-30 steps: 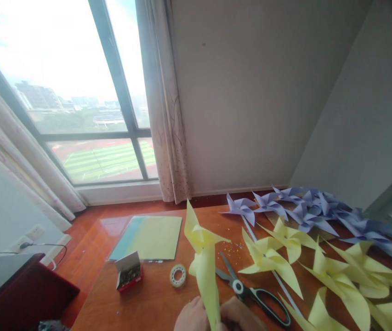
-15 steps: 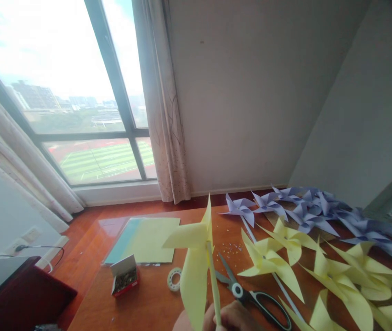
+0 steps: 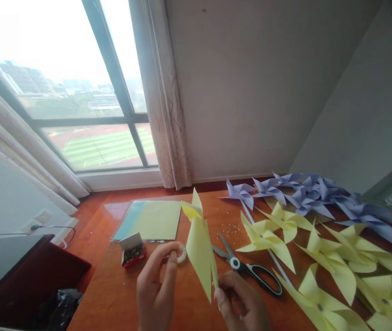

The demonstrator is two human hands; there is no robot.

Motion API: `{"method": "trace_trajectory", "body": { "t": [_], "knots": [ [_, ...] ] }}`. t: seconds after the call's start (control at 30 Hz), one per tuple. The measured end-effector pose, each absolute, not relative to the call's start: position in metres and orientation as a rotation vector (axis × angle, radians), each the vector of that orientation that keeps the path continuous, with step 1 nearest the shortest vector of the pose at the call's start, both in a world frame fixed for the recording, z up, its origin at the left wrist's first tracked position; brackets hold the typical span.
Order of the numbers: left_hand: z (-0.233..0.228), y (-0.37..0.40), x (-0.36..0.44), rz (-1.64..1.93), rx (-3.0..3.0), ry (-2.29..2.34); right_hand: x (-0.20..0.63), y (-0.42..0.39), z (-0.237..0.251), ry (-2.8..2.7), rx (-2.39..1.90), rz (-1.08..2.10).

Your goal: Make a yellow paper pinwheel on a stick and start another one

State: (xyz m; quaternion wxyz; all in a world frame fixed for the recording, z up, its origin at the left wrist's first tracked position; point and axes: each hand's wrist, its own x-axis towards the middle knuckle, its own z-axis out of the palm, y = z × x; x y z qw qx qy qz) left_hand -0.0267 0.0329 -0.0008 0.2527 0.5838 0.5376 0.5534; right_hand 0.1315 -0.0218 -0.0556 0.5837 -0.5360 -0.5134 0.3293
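Note:
My right hand (image 3: 242, 301) is closed round the pale yellow stick (image 3: 215, 278) of a yellow paper pinwheel (image 3: 198, 250). The pinwheel stands upright, seen nearly edge-on, over the table's middle. To its left, the thumb and index finger of my left hand (image 3: 159, 282) are pinched at a small roll of tape (image 3: 183, 255). Those fingers cover the roll's left part. Beyond my right hand lie scissors (image 3: 235, 264) with dark handles, blades spread apart.
Finished yellow pinwheels (image 3: 323, 253) and purple ones (image 3: 308, 204) crowd the table's right side. A small red box (image 3: 133, 255) of dark bits stands at the left, before a stack of coloured paper (image 3: 157, 218). Paper scraps (image 3: 232, 227) lie by the scissors.
My left hand has come out from behind the pinwheel, leftward to the tape roll. The pinwheel has turned more edge-on in my right hand. The view has tilted down.

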Motion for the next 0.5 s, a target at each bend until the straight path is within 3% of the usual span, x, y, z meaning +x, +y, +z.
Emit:
{"method": "trace_trajectory", "body": {
  "t": [0.13, 0.5],
  "knots": [
    [0.002, 0.025, -0.027, 1.638, 1.417, 1.319, 0.138, -0.024, -0.041, -1.308, -1.26, 0.799],
    [-0.005, 0.004, -0.023, 1.477, 1.584, 1.085, 0.143, -0.024, -0.035, -1.617, -1.276, 0.627]
  ]
}}
